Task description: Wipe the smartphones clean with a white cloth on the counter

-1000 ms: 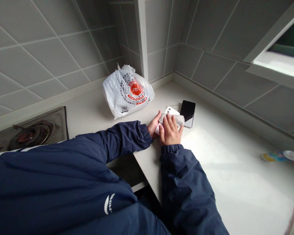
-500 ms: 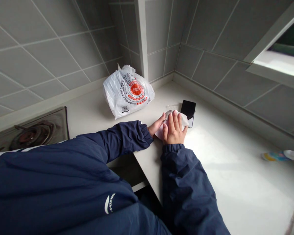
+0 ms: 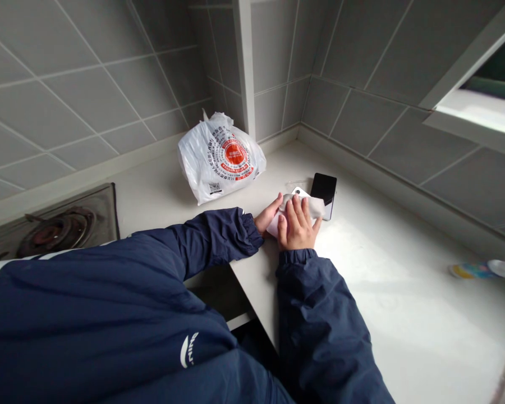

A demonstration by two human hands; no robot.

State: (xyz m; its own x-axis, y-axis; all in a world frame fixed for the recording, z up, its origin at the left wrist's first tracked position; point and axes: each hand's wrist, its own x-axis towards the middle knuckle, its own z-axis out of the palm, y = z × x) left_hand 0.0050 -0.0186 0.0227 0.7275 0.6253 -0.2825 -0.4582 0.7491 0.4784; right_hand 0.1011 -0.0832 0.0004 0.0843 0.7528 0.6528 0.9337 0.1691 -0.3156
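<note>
A pale phone [image 3: 299, 192] lies on the counter, its camera lens end peeking out beyond a whitish wipe [image 3: 317, 207]. My right hand [image 3: 297, 227] presses the wipe down on the phone's back, its fingers stretched out over the cloth. At the near left edge my left hand [image 3: 269, 216] grips the phone, thumb along its side; its other fingers are hidden below. Just beyond the wipe's right end is a black phone [image 3: 325, 191], screen up. A thin clear piece [image 3: 295, 183] sits behind the pale phone; what it is I cannot make out.
A white plastic bag [image 3: 219, 163] with red print stands at the back of the white counter [image 3: 387, 292]. To the left is a gas stove [image 3: 63, 224]. A bottle [image 3: 483, 269] lies at the far right. Tiled walls meet at the back corner.
My right hand and the wipe have slid slightly toward me. The pale phone's camera lens end now shows past the wipe. My left hand stays in place.
</note>
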